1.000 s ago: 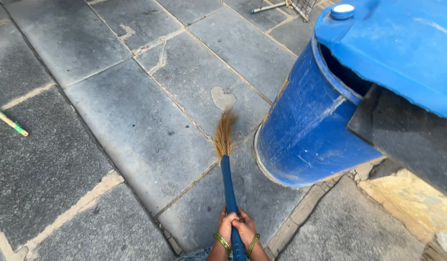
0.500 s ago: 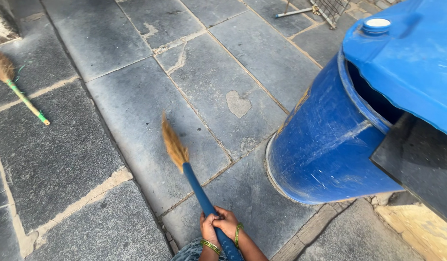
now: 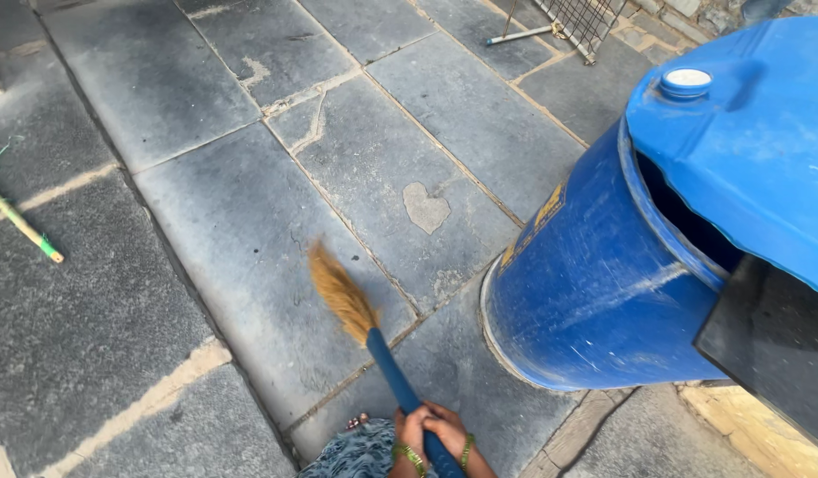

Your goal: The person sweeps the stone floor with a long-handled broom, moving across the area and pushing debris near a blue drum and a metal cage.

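On the left, a second broom [image 3: 21, 223] lies cut off by the frame edge, its head now out of view. The broom [image 3: 374, 347] being swept has swung a little rightward since half a second ago, its blurred bristles over the stone floor [image 3: 223, 221]. Left hand [image 3: 412, 434] and right hand [image 3: 448, 430] clasp its blue handle, wrists cropped. The blue drum [image 3: 595, 292] hides its own inside.

Broom [image 3: 374, 341]: smooth blue plastic handle, dry straw-coloured fibre bristles, blurred. Floor [image 3: 232, 212]: matt grey stone slabs, rough, cracked, pale gritty joints. Barrel [image 3: 595, 283]: blue plastic, slightly glossy, scuffed and scratched; lid [image 3: 754, 142] of the same plastic, white cap. Bangles [image 3: 413, 458]: shiny metal, green and gold. Second broom [image 3: 24, 226]: pale stick handle, green banding. Wire frame [image 3: 577, 18]: thin metal mesh.
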